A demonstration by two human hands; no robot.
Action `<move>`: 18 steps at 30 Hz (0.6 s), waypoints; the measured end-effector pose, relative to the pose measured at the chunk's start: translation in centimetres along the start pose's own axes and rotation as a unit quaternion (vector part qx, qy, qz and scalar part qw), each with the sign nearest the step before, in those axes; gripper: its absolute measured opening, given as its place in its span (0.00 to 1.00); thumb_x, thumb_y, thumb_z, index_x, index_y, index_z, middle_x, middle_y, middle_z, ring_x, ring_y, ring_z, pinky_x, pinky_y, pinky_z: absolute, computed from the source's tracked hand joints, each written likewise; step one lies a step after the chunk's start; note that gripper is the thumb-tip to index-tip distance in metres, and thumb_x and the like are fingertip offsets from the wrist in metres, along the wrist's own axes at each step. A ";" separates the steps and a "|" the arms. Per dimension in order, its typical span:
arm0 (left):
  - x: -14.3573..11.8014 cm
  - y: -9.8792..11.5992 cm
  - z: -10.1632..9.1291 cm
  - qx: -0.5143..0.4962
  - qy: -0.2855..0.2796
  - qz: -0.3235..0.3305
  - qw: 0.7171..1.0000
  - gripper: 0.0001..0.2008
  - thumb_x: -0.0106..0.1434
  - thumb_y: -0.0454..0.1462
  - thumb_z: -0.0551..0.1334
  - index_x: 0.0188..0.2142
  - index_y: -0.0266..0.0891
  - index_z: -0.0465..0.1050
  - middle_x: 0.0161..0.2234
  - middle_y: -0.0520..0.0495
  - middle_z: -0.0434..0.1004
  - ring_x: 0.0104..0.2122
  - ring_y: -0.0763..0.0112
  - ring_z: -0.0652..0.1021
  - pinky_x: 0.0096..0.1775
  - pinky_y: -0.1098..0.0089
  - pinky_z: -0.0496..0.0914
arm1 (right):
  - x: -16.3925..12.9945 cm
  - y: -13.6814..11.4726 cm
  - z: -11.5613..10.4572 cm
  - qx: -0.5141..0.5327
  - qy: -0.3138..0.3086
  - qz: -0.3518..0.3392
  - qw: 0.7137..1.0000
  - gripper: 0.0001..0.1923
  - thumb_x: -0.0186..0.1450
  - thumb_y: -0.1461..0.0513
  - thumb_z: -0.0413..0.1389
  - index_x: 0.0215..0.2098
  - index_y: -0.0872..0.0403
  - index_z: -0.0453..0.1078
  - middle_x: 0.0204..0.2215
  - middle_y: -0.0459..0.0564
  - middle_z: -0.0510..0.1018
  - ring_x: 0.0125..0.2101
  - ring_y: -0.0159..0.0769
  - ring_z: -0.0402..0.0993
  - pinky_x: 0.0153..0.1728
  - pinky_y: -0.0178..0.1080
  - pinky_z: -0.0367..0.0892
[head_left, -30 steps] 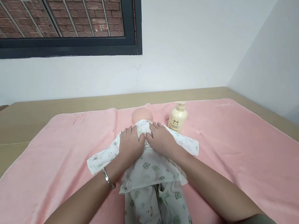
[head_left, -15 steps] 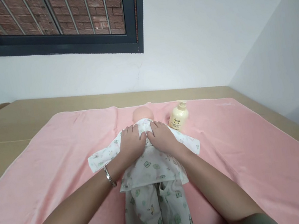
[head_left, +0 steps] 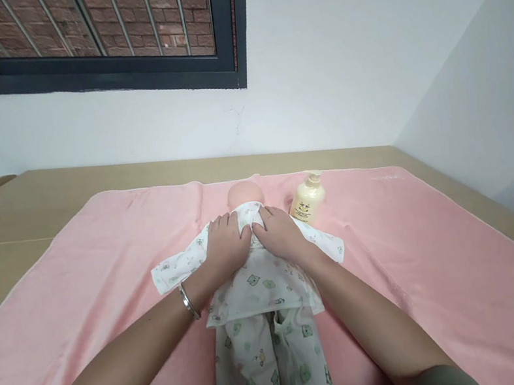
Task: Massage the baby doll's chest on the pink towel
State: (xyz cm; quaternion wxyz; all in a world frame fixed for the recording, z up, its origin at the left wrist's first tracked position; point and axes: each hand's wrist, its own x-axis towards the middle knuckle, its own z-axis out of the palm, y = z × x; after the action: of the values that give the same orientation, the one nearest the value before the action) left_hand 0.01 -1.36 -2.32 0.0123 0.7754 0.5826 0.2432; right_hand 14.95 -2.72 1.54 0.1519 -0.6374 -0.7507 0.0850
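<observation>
My left hand [head_left: 225, 246] and right hand [head_left: 280, 235] press flat, palms down, gripping nothing, on the white bear-print-clothed baby doll [head_left: 260, 298]. It lies lengthwise, head at twelve o'clock, equally near both hands.

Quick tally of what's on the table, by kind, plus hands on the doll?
Towel: 1
Doll: 1
Bottle: 1
Hands resting on the doll's chest: 2, left hand and right hand
Bracelet: 1
Total: 6

Soft even light, sharp, edges warped.
</observation>
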 end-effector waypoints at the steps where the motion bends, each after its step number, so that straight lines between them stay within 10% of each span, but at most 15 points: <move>1: 0.0 0.0 0.0 0.000 0.002 0.000 1.000 0.16 0.71 0.39 0.51 0.51 0.36 0.71 0.46 0.36 0.80 0.51 0.49 0.77 0.55 0.53 0.68 | 0.0 0.0 0.0 0.002 0.001 -0.001 1.000 0.19 0.73 0.58 0.46 0.54 0.58 0.70 0.54 0.61 0.77 0.55 0.48 0.70 0.57 0.45 0.61; 18: 0.0 -0.2 0.3 0.004 0.002 0.004 1.000 0.21 0.72 0.40 0.50 0.57 0.32 0.70 0.50 0.33 0.79 0.53 0.48 0.76 0.56 0.52 0.67 | 0.8 1.4 0.1 0.030 -0.013 0.001 0.999 0.21 0.73 0.53 0.46 0.56 0.56 0.69 0.57 0.59 0.77 0.57 0.51 0.71 0.55 0.45 0.64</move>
State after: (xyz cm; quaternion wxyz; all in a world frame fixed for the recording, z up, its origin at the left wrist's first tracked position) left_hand -0.05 -1.28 -2.62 0.0068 0.7776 0.5801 0.2423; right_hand 16.13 -1.63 1.07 0.1610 -0.6323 -0.7489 0.1158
